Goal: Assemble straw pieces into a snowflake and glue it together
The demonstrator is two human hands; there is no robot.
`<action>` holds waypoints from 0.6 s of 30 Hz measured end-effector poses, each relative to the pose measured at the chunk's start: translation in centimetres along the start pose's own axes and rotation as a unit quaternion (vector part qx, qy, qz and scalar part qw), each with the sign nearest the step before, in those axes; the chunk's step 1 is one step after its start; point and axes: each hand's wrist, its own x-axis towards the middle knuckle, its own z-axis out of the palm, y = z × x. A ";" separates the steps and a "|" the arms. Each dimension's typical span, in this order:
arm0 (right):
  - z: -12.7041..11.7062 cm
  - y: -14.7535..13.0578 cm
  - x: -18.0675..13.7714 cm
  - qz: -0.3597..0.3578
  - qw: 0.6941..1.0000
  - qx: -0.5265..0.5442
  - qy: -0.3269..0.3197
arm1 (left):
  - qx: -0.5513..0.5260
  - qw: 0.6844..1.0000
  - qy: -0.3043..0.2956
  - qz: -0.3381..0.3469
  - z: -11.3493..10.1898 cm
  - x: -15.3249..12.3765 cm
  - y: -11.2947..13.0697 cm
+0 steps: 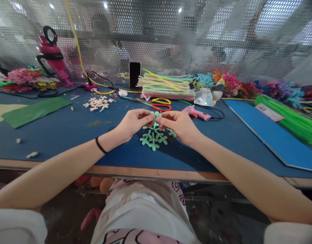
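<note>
Between my two hands is a mint-green flower shape [156, 115] that looks bent from fuzzy pipe cleaner. My left hand [135, 123] pinches its left side with thumb and forefinger. On the other side my right hand [180, 125] pinches it the same way. Just below my fingers, several more mint-green pipe-cleaner flowers [153, 139] lie in a loose pile on the blue table mat. Behind my hands rest scissors [161, 106] with red and yellow handles. A pink glue gun [198, 113] lies just beyond my right hand.
White pipe-cleaner pieces [98, 102] lie left of my hands. A bundle of pastel pipe cleaners [168, 86] and an upright phone [134, 74] stand behind. A pink bottle [54, 61] is at back left. On the right are a blue board [270, 135] and packaged green pipe cleaners [293, 118].
</note>
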 end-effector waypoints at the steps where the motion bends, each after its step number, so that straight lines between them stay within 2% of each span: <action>1: -0.1 0.0 0.0 -0.001 1.000 -0.021 0.002 | -0.013 1.000 0.001 -0.006 0.1 0.0 0.1; 4: -0.4 -0.1 0.0 -0.026 0.994 -0.104 0.022 | -0.047 0.998 0.020 -0.049 0.1 -0.2 0.5; 7: -0.9 -0.2 0.1 -0.158 0.963 -0.213 0.044 | -0.059 0.992 0.024 -0.113 -0.1 -0.2 0.6; 9: -1.1 -0.3 0.1 -0.248 0.931 -0.268 0.029 | -0.062 0.991 0.018 -0.121 -0.2 -0.1 0.3; 10: -1.1 -0.4 0.0 -0.267 0.921 -0.282 0.022 | -0.062 0.992 0.019 -0.112 -0.3 0.0 0.2; 12: -1.1 -0.5 -0.1 -0.242 0.931 -0.271 0.032 | -0.056 0.995 0.034 -0.079 -0.4 0.0 -0.1; 15: -0.8 -0.6 -0.2 -0.133 0.972 -0.183 0.059 | -0.034 0.998 0.048 -0.035 -0.4 0.0 -0.2; 18: -0.6 -0.4 -0.2 -0.070 0.987 -0.138 0.044 | -0.018 0.999 0.045 -0.013 -0.4 -0.1 0.0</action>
